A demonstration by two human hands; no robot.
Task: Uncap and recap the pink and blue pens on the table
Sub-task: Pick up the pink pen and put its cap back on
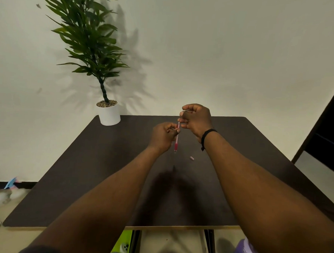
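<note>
Pink pen (177,137) hangs near-vertical, tip down, pinched by both: right hand (195,120) on top, left hand (163,135) mid-barrel. Its cap (192,158), probably, lies on the worktop (85,170), nearer the right.

Single head-worn wide-angle view (no second view to compare), looking forward and down across the dark worktop (85,170) toward the wall (221,52); forearms enter near, potted plant (108,113) at 11 o'clock.

No readable text, label, brand, number or sign appears anywhere in the view; the pink pen (177,138) is too small to show any marking.
</note>
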